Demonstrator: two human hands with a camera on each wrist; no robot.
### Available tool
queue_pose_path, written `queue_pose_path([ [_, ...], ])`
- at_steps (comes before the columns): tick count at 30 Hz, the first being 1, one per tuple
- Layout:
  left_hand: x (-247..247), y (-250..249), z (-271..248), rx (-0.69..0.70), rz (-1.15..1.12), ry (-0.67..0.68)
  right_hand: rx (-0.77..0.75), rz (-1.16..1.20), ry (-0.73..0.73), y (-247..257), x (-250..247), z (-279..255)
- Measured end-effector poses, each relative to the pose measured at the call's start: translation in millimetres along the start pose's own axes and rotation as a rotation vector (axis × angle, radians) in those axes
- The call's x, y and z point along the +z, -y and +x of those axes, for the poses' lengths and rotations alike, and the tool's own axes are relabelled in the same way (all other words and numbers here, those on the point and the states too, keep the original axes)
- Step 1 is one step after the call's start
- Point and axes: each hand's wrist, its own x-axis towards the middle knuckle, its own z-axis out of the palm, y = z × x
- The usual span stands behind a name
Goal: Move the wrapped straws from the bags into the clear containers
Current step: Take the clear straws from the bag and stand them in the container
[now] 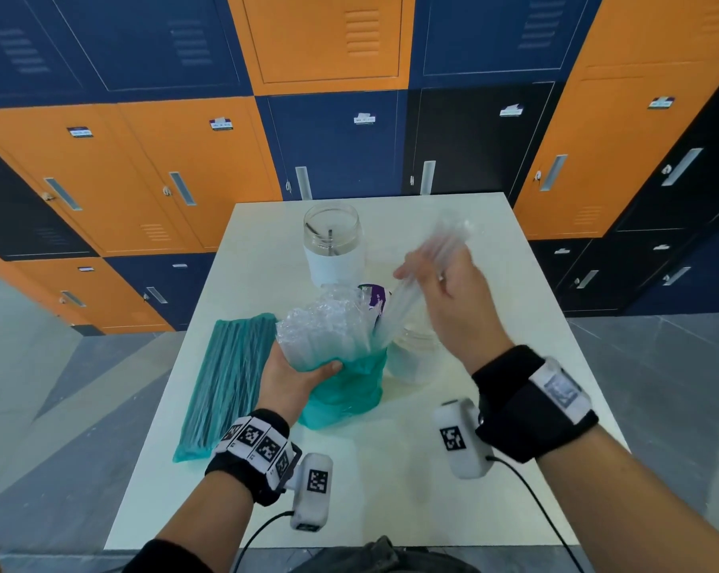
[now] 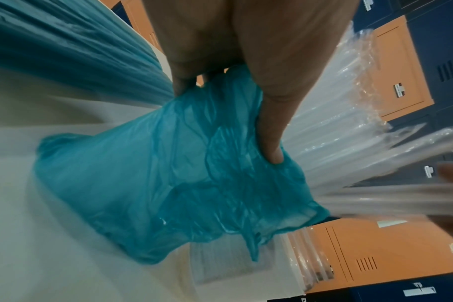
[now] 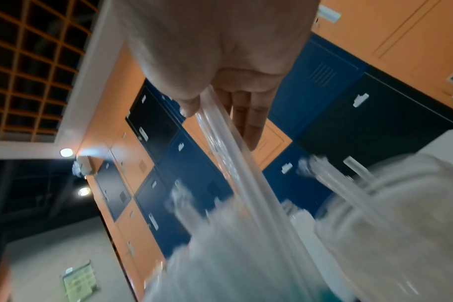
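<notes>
While the left hand (image 1: 291,376) grips the teal bag (image 1: 345,390) upright on the table (image 1: 391,469), thumb curled round it, wrapped straws (image 1: 320,328) jut out. Right hand (image 1: 449,299) pinches a few straws (image 1: 432,258) between thumb and fingers above the near clear container (image 1: 411,357).

No lettering reads clearly: the locker door labels (image 1: 364,118) are blurred, the wrist-band markers (image 1: 258,442) show only black-and-white patterns, and the purple package (image 1: 375,299) beyond the fingers is illegible.
</notes>
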Motion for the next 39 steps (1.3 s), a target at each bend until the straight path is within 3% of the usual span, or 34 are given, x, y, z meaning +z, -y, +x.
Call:
queue_pose_path([
  [7,2.3,5.3,5.8,-0.014,-0.022,-0.008,-0.019,-0.034,-0.207,7.2,-27.8,34.5],
  [13,3.8,7.5,7.9,-0.026,-0.02,-0.014,0.315,-0.118,0.0,-54.5,11.2,29.7],
  [15,3.7,7.3,8.4,-0.035,-0.035,-0.017,0.396,-0.265,0.082,-69.2,21.7,27.0],
  [18,3.8,7.7,9.3,-0.037,-0.034,-0.024,0.366,-0.449,0.188,-81.9,30.6,29.4],
  [22,4.6,7.8,10.0,-0.047,-0.043,-0.031,0.404,-0.493,0.195,-88.3,34.1,34.2],
  [28,3.7,6.8,8.8,-0.043,-0.032,-0.02,0.441,-0.361,0.048,-86.9,32.4,28.3],
  [34,1.4,6.4,9.2,-0.046,-0.05,0.007,0.466,-0.258,0.058,-82.3,29.0,23.6],
  [39,1.5,7.7,10.0,-0.038,-0.065,0.005,0.222,-0.103,-0.075,-52.9,33.4,-0.2],
])
